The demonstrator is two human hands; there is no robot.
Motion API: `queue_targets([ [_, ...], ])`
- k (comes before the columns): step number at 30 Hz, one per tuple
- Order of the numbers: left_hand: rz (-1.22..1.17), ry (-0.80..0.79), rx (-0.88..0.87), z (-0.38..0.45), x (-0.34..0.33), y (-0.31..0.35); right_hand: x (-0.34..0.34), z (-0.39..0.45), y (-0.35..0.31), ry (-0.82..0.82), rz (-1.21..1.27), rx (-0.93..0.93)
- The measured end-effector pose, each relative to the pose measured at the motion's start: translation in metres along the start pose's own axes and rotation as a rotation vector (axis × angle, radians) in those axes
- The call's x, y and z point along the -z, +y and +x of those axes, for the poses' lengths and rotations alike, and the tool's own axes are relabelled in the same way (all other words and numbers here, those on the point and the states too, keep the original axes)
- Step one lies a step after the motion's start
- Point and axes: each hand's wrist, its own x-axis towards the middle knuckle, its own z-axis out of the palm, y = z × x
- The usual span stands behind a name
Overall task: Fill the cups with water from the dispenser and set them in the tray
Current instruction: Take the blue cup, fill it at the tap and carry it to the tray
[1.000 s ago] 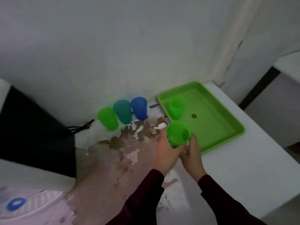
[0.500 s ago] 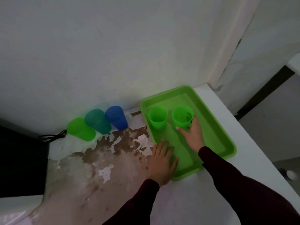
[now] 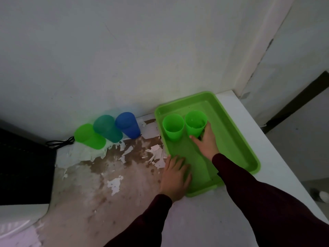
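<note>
Right hand (image 3: 206, 142) gripping second green cup (image 3: 195, 123) from its 5 o'clock, upright in tray (image 3: 236, 139) beside first cup (image 3: 173, 126). Left hand (image 3: 175, 177) flat, released, pressing tray's 7 o'clock rim. Plenty of bare tray toward 3 o'clock.

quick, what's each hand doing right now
Left hand: open, flat on the tray's near corner, holding nothing.
Right hand: fingers around the base of the right green cup standing in the tray.

My right hand (image 3: 206, 143) covers the base and near side of the right green cup (image 3: 195, 123), so I cannot tell how firmly I hold it. My left hand (image 3: 175, 177) hides the tray's (image 3: 236, 139) near-left rim. The black box (image 3: 23, 168) runs off the left edge. A blurred small thing (image 3: 323, 196) sits at far right.
</note>
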Motion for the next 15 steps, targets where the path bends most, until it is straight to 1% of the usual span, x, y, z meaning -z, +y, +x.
queue_targets([
  [3, -0.081, 0.018, -0.001, -0.004, 0.007, -0.004, -0.001, -0.017, 0.000, 0.036, -0.026, -0.079],
  [5, -0.183, 0.109, 0.070, -0.010, 0.016, -0.012, -0.006, -0.040, 0.001, 0.071, -0.113, -0.136],
  [6, -0.234, 0.168, 0.130, -0.014, 0.021, -0.018, -0.011, -0.053, 0.001, 0.060, -0.134, -0.143],
  [9, -0.295, 0.276, 0.300, -0.025, 0.044, -0.048, -0.041, -0.090, -0.006, -0.052, -0.186, -0.045],
  [11, -0.286, 0.363, 0.350, -0.026, 0.062, -0.069, -0.064, -0.105, -0.011, -0.103, -0.239, 0.063],
  [13, -0.220, 0.473, 0.365, -0.020, 0.082, -0.089, -0.084, -0.112, -0.014, -0.133, -0.296, 0.138],
  [15, -0.085, 0.499, 0.372, -0.007, 0.102, -0.107, -0.097, -0.114, -0.014, -0.137, -0.405, 0.184],
])
